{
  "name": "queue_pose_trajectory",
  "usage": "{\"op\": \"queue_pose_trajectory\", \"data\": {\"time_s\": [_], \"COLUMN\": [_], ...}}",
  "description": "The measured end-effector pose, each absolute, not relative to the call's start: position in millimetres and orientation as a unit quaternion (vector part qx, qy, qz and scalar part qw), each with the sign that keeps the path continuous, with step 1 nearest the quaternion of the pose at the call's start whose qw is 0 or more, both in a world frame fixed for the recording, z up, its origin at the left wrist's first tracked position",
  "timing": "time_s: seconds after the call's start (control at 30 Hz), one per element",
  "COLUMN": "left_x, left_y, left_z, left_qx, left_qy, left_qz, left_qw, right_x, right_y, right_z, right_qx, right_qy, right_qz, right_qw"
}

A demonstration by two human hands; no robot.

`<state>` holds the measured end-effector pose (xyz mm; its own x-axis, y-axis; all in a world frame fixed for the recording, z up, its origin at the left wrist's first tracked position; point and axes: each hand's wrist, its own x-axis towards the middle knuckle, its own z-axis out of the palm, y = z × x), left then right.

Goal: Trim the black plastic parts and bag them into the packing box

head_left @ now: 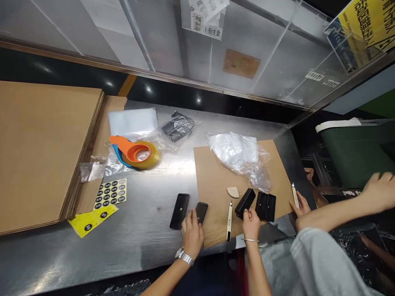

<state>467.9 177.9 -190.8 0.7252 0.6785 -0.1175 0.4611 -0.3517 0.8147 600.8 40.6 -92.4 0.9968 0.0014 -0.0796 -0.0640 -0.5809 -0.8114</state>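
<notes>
My left hand (193,234), with a metal watch at the wrist, has its fingers closed on the lower end of a small black tray (202,210). To its left, a longer black tray (179,211) lies on the metal table. My right hand (251,224), wearing a bracelet, grips the near end of a black box (245,202) above brown cardboard (212,181). Right beside this box is an opened black case (266,206). A pale-handled cutter (229,222) lies between my hands, and a beige wedge-shaped piece (233,192) sits beyond it.
Another person's hand (302,204) holds a second cutter (295,196) at the right; their other arm reaches rightward. Clear bags (237,152), a tape dispenser (135,153), round stickers (111,193) and stacked cardboard (43,156) lie on the metal table (148,234). A clear partition (197,61) stands behind.
</notes>
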Motion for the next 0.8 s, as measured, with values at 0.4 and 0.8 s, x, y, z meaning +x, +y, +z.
{"op": "queue_pose_trajectory", "data": {"time_s": [0.4, 0.8], "left_x": [489, 489], "left_y": [190, 199], "left_z": [-50, -1], "left_qx": [0.51, 0.204], "left_qy": [0.17, 0.228], "left_qz": [0.01, -0.036], "left_qw": [0.843, 0.951], "right_x": [528, 500], "right_y": [68, 58], "right_z": [-47, -13], "right_qx": [-0.761, -0.867], "right_qy": [0.008, -0.231], "right_qz": [0.236, 0.068], "right_qw": [0.604, 0.437]}}
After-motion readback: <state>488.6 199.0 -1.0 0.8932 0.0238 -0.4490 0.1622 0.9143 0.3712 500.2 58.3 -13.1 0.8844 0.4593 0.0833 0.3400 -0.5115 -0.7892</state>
